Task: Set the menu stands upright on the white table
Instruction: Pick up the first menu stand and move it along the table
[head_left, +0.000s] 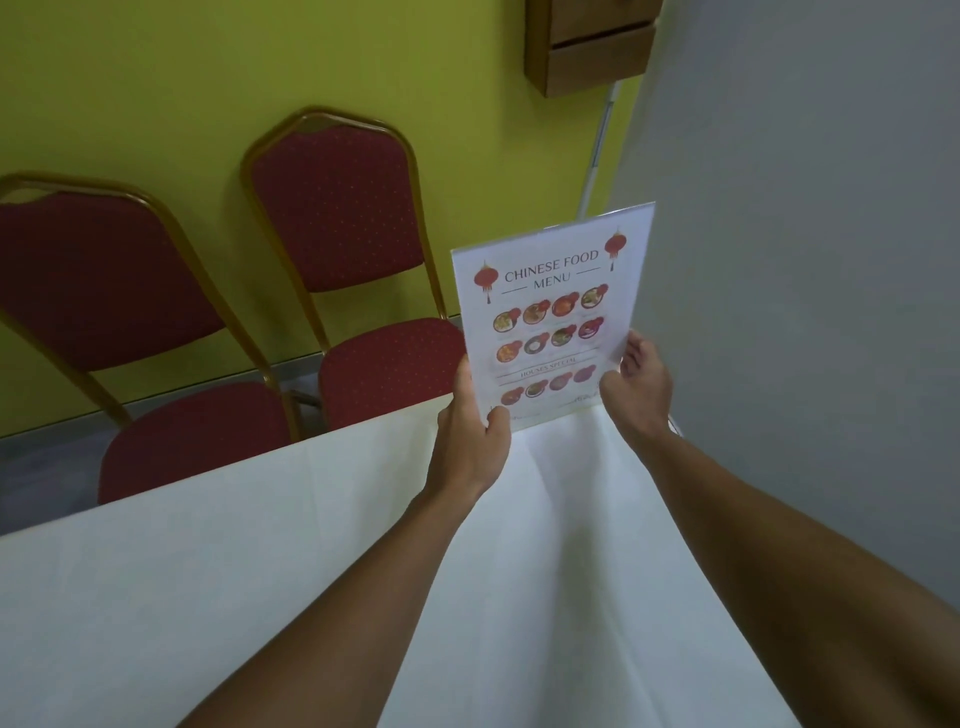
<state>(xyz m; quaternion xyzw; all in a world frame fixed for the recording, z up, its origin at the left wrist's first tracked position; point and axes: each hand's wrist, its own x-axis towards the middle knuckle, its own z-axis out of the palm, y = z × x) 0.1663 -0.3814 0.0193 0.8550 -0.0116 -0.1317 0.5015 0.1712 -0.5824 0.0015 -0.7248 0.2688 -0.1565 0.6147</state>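
Note:
A clear acrylic menu stand (553, 312) with a "Chinese Food Menu" sheet stands nearly upright, leaning slightly left, at the far right corner of the white table (260, 571). Its bottom edge is at the tablecloth near the far edge. My left hand (472, 421) grips its lower left side, thumb on the front. The lower right side is held by my right hand (639, 384). The stand's base is hidden behind my hands and the cloth.
Two red padded chairs with gold frames, one (358, 270) and the other (114, 332), stand beyond the table's far edge against a green wall. A grey wall (805, 260) runs close along the right. A wooden box (587, 47) hangs on the wall above.

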